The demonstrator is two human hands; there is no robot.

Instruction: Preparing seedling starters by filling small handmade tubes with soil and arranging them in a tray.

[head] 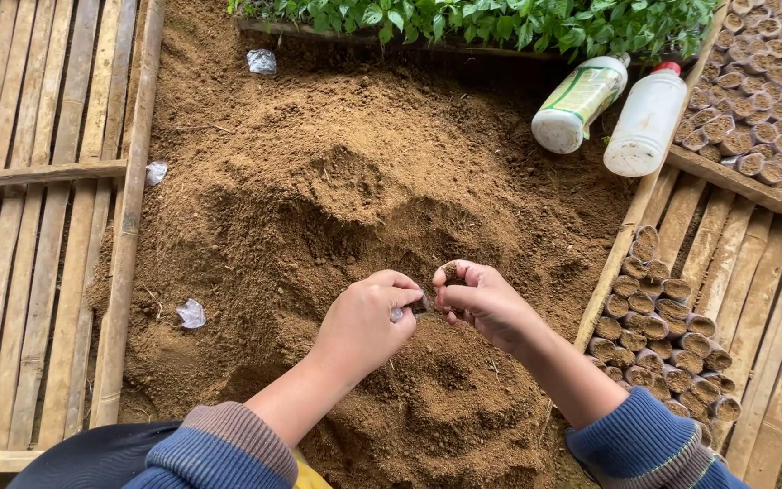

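Note:
My left hand (366, 319) and my right hand (481, 299) meet over a big heap of brown soil (346, 208). Together they pinch a small clear plastic bag (420, 303) partly filled with soil. The left fingers grip its lower end. The right fingers close around its upper end, where dark soil shows at the top. Both sleeves are blue with a striped cuff.
Several soil-filled small bags (658, 340) stand packed at the right on bamboo slats (753, 299). Two white plastic bottles (644, 122) lie at the upper right. Green seedlings (481, 23) line the top. Empty bags (191, 313) lie on the soil. Bamboo slats (20, 272) cover the left.

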